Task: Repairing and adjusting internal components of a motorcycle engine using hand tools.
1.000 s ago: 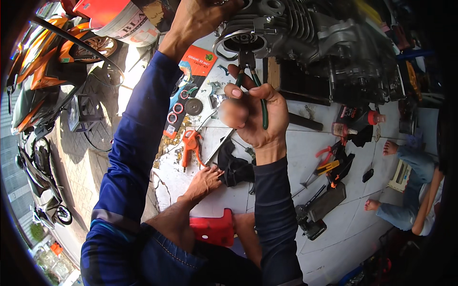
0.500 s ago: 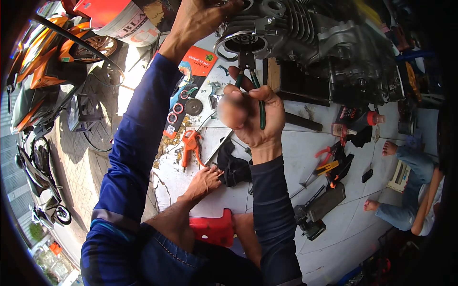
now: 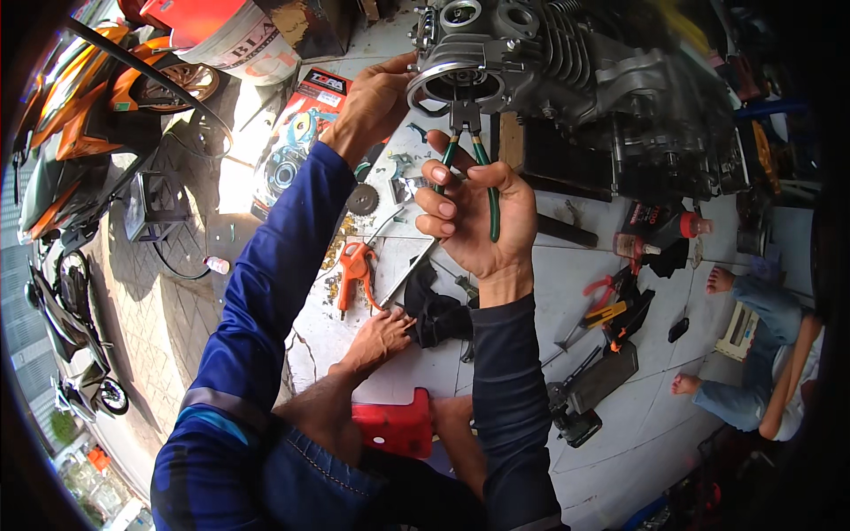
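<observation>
A grey metal engine with cooling fins lies across the top of the view, its round opening facing me. My right hand is closed around green-handled pliers, whose narrow tips reach into that opening. What the tips touch inside is too small to make out. At the left side of the opening, my left hand grips the engine's edge, its fingertips partly hidden there. Below that hand lie a dark toothed sprocket and a red and blue gasket-kit package.
An orange air blow gun and a black cloth lie on the tiles before my foot. To the right are red-capped bottles, hand tools, a power tool and a seated person's legs. A bucket and motorcycles stand left.
My left hand has come down from the engine's top to the left edge of its opening. My right hand has shifted slightly, still holding the pliers in the opening.
</observation>
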Demonstrator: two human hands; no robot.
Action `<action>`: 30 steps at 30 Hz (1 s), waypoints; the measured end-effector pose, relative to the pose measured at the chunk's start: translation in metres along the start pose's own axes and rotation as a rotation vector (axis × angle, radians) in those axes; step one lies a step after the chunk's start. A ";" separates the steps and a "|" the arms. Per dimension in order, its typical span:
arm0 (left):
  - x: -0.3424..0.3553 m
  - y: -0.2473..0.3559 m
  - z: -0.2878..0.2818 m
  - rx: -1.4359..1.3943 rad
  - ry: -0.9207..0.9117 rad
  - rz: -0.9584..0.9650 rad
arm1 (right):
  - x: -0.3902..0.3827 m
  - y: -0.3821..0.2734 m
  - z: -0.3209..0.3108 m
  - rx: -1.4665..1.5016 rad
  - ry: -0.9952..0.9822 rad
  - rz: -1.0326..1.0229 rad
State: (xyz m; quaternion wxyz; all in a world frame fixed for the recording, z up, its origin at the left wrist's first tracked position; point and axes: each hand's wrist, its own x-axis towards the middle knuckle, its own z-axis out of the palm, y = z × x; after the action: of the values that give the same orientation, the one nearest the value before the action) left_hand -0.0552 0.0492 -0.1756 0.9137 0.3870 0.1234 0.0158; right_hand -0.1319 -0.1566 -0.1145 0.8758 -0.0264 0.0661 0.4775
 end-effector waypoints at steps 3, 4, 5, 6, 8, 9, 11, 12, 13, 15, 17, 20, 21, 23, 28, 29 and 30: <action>0.002 -0.004 -0.002 0.030 -0.015 0.009 | 0.003 0.000 -0.002 0.021 -0.019 0.000; 0.003 -0.005 -0.003 0.019 -0.028 0.001 | 0.004 0.000 -0.002 0.004 -0.011 -0.003; 0.003 -0.006 -0.004 0.016 0.006 -0.021 | 0.005 0.000 -0.003 0.006 -0.003 -0.007; 0.005 -0.007 -0.005 0.005 -0.042 -0.005 | 0.005 0.001 -0.003 0.005 -0.009 -0.008; 0.007 -0.010 -0.006 0.017 -0.055 0.006 | 0.005 0.001 -0.003 0.003 -0.015 -0.008; 0.008 -0.011 -0.006 0.056 -0.018 0.004 | 0.005 0.002 -0.003 0.010 -0.010 -0.005; 0.009 -0.013 -0.005 -0.049 0.018 0.006 | 0.005 0.001 -0.003 0.016 -0.001 -0.007; 0.009 -0.014 -0.004 -0.052 0.002 0.018 | 0.005 0.001 -0.004 0.021 -0.014 -0.002; 0.009 -0.015 -0.002 -0.028 0.035 0.026 | 0.005 0.001 -0.004 0.025 -0.028 0.004; 0.008 -0.015 0.000 -0.005 0.069 0.033 | 0.005 0.001 -0.006 0.025 -0.033 0.002; 0.006 -0.015 0.001 0.111 0.129 0.070 | 0.006 0.001 -0.006 0.031 -0.040 0.000; 0.005 -0.017 0.001 0.154 0.122 0.102 | 0.007 0.002 -0.007 0.023 -0.046 0.005; 0.004 -0.018 0.001 0.156 0.124 0.108 | 0.007 0.002 -0.007 0.022 -0.042 -0.003; 0.004 -0.019 0.002 0.038 0.134 0.096 | 0.006 0.002 -0.006 0.021 -0.039 -0.010; 0.002 0.011 0.014 0.270 0.252 0.221 | 0.003 -0.003 -0.005 0.021 -0.011 0.009; 0.002 0.023 0.019 0.314 0.233 0.379 | 0.003 -0.003 -0.004 0.026 -0.003 0.008; 0.003 0.036 0.025 0.366 0.276 0.473 | 0.004 -0.004 -0.004 0.047 -0.039 0.031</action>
State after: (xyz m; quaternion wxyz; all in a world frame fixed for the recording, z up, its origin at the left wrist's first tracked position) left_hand -0.0442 0.0575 -0.1338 0.7747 0.5568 0.1535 0.2575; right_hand -0.1272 -0.1562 -0.1188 0.8698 0.0045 0.0605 0.4896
